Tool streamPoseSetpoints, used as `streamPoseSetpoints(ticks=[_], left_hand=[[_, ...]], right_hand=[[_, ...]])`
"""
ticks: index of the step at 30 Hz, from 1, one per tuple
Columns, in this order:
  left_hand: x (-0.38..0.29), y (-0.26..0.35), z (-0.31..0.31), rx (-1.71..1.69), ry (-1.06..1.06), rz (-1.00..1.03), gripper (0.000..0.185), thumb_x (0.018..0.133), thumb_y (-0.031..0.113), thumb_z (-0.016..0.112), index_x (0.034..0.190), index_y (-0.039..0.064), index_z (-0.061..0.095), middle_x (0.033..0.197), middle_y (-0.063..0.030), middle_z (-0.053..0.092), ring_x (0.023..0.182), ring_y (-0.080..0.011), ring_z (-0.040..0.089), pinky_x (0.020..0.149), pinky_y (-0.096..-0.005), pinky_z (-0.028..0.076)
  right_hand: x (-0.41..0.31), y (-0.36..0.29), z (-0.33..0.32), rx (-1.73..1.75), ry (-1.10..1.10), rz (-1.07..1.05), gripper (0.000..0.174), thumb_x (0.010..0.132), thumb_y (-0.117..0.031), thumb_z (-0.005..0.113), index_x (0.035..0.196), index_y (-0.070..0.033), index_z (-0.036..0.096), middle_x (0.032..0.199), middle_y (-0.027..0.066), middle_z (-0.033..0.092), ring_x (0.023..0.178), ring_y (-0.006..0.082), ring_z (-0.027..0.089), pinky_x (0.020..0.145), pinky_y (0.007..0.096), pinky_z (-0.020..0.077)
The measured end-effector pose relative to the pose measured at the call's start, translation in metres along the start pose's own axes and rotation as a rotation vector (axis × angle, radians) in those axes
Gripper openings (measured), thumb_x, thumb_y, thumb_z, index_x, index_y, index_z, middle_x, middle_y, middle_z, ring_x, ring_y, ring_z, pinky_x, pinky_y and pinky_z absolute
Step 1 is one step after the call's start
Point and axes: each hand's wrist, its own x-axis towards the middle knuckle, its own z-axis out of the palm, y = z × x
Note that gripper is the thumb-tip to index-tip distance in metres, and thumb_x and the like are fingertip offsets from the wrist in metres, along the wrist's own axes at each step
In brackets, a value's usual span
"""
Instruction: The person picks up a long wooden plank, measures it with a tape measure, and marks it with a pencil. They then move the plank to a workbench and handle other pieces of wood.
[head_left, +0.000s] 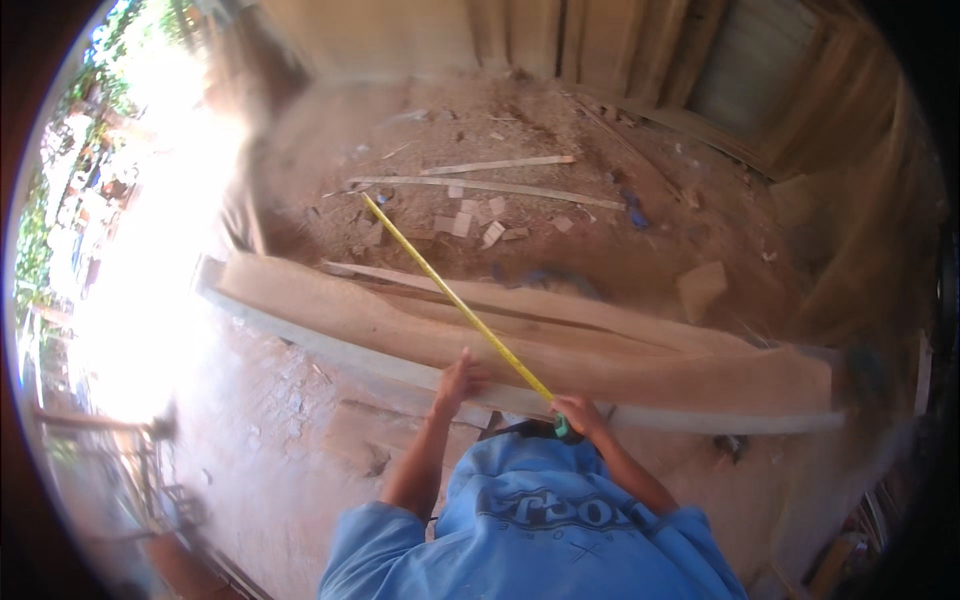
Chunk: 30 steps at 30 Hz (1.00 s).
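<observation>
My right hand (579, 415) grips a green-cased tape measure (562, 427) close to my waist. Its yellow blade (457, 301) is drawn out far to the upper left, crossing above the wood, and the tip hangs free or lies over the floor; I cannot tell which. A wide wooden plank (660, 379) with a wavy edge lies lengthwise before me. My left hand (461, 381) is over the near edge of this plank, left of the blade, fingers apart and blurred, with nothing in it. Whether it touches the wood is unclear.
A pale straight beam (330, 346) runs along the plank's near side. Behind lies another board (600, 315). Long strips (495, 184) and small wood offcuts (463, 223) litter the dirt floor. Wooden panels (645, 52) lean at the back. Bright daylight enters at left.
</observation>
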Motion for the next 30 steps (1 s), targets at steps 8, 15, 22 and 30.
streamPoseSetpoints(ticks=[8,15,22,30], left_hand=[[-0.030,-0.005,0.040,0.055,-0.145,0.127,0.053,0.102,0.051,0.054,0.121,0.004,0.067,0.113,-0.0121,0.071,0.102,-0.0232,0.069,0.088,-0.0384,0.055],[-0.010,0.004,-0.037,-0.283,0.035,0.169,0.044,0.106,0.047,0.046,0.114,0.007,0.061,0.111,-0.0120,0.069,0.103,-0.0277,0.066,0.096,-0.0450,0.052],[0.022,0.045,-0.184,-0.765,0.353,0.452,0.038,0.108,0.040,0.047,0.113,0.003,0.055,0.097,-0.0117,0.065,0.088,-0.0270,0.065,0.080,-0.0421,0.056],[0.024,0.056,-0.162,-0.774,0.512,0.341,0.035,0.105,0.027,0.053,0.124,-0.002,0.053,0.112,-0.0204,0.065,0.100,-0.0325,0.067,0.084,-0.0449,0.056]], right_hand=[[0.002,-0.029,0.015,-0.096,-0.111,-0.032,0.040,0.096,-0.038,0.060,0.092,-0.001,0.075,0.084,0.0084,0.071,0.080,0.0145,0.065,0.074,0.0304,0.0495],[-0.067,0.000,-0.070,-0.334,-0.112,0.018,0.039,0.093,-0.039,0.066,0.094,0.000,0.074,0.072,0.0141,0.067,0.067,0.0182,0.062,0.067,0.0369,0.0493],[-0.179,0.031,-0.211,-0.695,0.056,0.180,0.040,0.089,-0.038,0.067,0.085,0.002,0.066,0.069,0.0214,0.056,0.060,0.0261,0.055,0.062,0.0434,0.0449],[-0.139,-0.039,-0.149,-0.619,0.058,0.122,0.041,0.089,-0.037,0.067,0.085,0.004,0.066,0.068,0.0247,0.056,0.057,0.0329,0.056,0.061,0.0426,0.0460]])
